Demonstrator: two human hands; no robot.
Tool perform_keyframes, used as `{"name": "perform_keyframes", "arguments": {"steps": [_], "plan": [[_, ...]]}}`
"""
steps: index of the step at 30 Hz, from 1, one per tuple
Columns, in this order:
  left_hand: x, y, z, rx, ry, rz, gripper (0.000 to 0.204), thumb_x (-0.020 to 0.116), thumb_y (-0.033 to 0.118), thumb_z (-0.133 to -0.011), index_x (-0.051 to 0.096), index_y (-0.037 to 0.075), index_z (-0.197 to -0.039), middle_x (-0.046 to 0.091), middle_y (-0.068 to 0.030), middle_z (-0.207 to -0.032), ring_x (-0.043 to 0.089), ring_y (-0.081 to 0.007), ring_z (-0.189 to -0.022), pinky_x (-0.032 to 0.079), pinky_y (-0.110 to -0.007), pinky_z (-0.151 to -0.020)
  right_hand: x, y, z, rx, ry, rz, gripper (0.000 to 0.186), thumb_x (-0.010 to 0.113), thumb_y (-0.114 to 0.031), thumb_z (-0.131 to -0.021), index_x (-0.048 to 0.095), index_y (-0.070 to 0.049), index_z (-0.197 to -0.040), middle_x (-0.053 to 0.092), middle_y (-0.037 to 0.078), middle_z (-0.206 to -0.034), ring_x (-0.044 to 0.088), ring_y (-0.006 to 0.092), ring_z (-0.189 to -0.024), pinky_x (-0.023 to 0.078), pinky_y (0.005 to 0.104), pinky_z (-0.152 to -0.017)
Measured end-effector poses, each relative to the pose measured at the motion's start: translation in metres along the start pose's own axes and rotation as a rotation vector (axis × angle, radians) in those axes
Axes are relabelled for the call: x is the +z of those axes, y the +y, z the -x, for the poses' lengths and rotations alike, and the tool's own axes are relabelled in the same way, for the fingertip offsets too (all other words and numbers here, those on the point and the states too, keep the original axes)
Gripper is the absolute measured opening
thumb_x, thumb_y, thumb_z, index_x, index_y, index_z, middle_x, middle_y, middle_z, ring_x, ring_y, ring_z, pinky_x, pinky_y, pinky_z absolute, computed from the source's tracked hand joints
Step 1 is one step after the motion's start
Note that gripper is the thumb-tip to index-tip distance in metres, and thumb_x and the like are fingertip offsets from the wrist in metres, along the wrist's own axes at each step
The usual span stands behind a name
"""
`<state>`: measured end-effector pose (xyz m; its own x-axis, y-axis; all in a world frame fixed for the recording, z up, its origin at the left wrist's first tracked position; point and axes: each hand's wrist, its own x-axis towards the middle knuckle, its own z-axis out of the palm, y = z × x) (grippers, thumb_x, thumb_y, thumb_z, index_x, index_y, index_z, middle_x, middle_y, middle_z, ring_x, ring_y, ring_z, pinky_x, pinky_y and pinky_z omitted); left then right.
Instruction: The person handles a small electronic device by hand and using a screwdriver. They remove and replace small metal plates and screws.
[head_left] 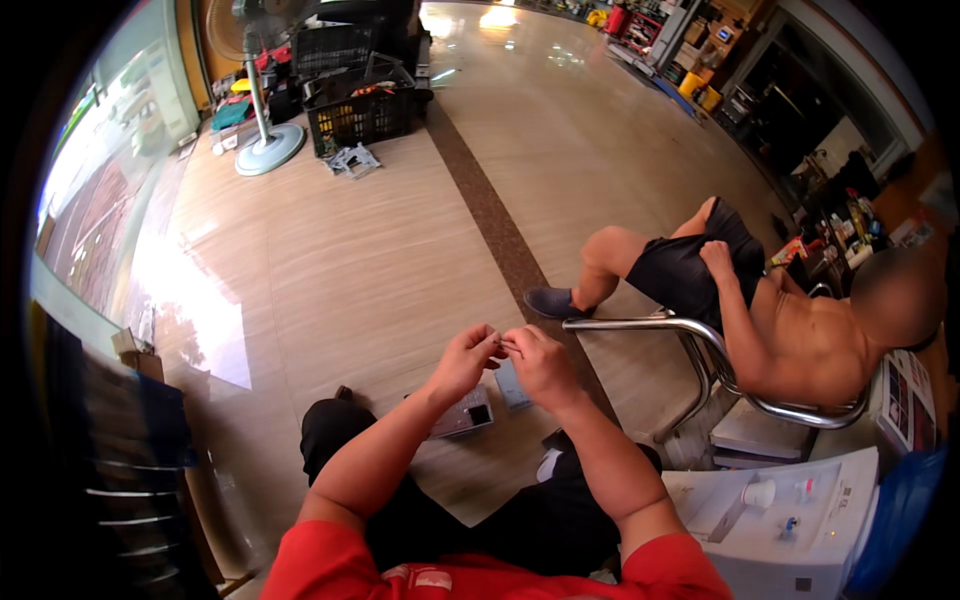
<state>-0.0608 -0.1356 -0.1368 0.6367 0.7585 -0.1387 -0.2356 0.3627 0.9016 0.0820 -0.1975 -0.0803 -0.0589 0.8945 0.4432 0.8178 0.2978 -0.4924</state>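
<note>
My left hand (466, 362) and my right hand (541, 366) meet in front of me above my knees, fingertips pinched together. Between them shows a small thin piece (508, 346), too small to name; both hands are closed at it. Below my left wrist, a light grey box-like thing (462, 414) with a dark square at one corner lies low, partly hidden by my forearm. Beside it, under my right hand, is a flat blue-grey piece (512, 386), partly covered by the hand.
At right, a person (815, 335) sits in a metal-framed chair (690, 326), one shoe near my right hand's far side. A printed white box (775, 520) stands by my right elbow. Farther off are a standing fan (268, 150) and a black crate (362, 118).
</note>
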Motion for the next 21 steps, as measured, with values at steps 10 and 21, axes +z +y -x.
{"name": "perform_keyframes", "arguments": {"steps": [10, 21], "plan": [[-0.008, 0.004, 0.007, -0.028, 0.045, -0.117, 0.021, 0.048, 0.021, -0.101, 0.057, 0.004, -0.094, 0.063, -0.0046, -0.091, 0.06, -0.0132, -0.086, 0.049, -0.029, -0.075, 0.009, -0.002, 0.003, -0.051, -0.004, 0.017, 0.008, 0.06, -0.009, -0.086, 0.058, -0.006, -0.093, 0.062, 0.012, -0.086, 0.063, 0.0322, -0.077, 0.051, 0.0412, -0.063], [-0.013, 0.013, 0.015, -0.104, 0.004, 0.006, 0.017, 0.048, 0.021, -0.101, 0.055, 0.005, -0.096, 0.063, -0.0063, -0.094, 0.063, -0.0161, -0.09, 0.052, -0.031, -0.077, 0.013, -0.005, 0.005, 0.028, -0.036, -0.096, 0.008, 0.06, -0.013, -0.089, 0.056, -0.006, -0.093, 0.062, 0.014, -0.089, 0.063, 0.0351, -0.08, 0.05, 0.0429, -0.063]]}}
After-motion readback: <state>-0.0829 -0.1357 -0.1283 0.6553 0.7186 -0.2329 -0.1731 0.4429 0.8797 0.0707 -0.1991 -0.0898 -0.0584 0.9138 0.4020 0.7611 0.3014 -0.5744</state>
